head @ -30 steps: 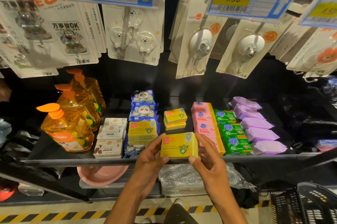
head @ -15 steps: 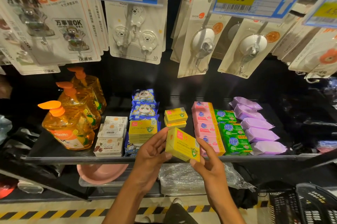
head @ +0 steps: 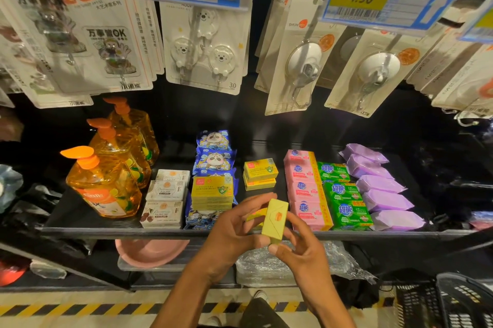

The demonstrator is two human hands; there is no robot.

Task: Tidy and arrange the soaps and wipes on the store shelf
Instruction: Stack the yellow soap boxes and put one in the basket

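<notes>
Head view: the yellow soap box (head: 275, 221) has been turned over the last second. Its broad printed face had been towards the camera; now its end flap faces forward and it stands near upright. It is off the shelf (head: 106, 231), held just in front of the shelf's front edge, below the stacked yellow boxes (head: 260, 173) and beside the pink soaps (head: 304, 191). Judgement: it is being reoriented before placement, which is not yet made. The left hand (head: 232, 231) grips the box's left side with curled fingers. The right hand (head: 301, 250) pinches its right side between thumb and fingers.

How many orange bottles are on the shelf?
3, lined up at the shelf's left end: front bottle, middle bottle behind it, back bottle farthest in. Any further back would be hidden.
</notes>
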